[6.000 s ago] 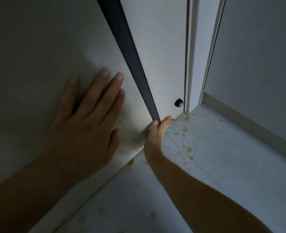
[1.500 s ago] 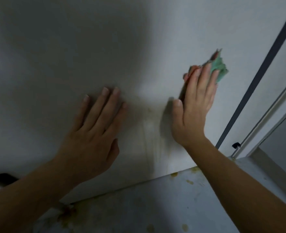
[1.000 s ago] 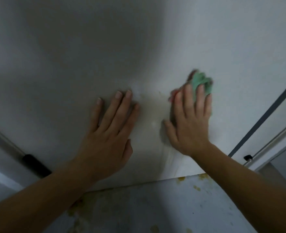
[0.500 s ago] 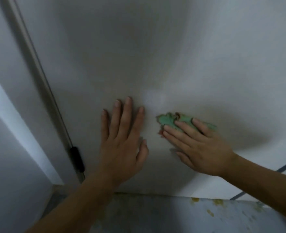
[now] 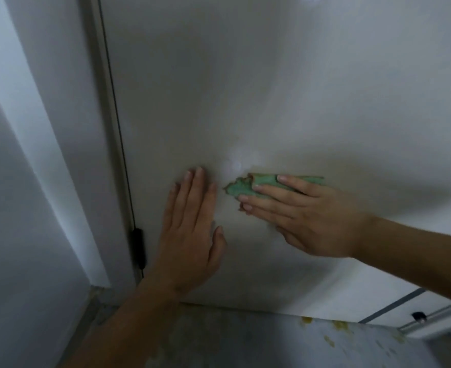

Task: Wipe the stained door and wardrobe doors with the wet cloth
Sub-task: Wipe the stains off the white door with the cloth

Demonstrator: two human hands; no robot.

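Near the door's lower left edge, the left hand lies flat, empty. The right hand's straight fingers press one cloth flat.

Your door is plain off-white with no pattern, taking a faint beige tint around the cloth — which is mint green, stained rusty brown along its upper left edge. The hinge at the door's left edge is black. The wall to your left is pale grey-white. Below, the floor is mottled grey — flecked with mustard-yellow spots towards the right.
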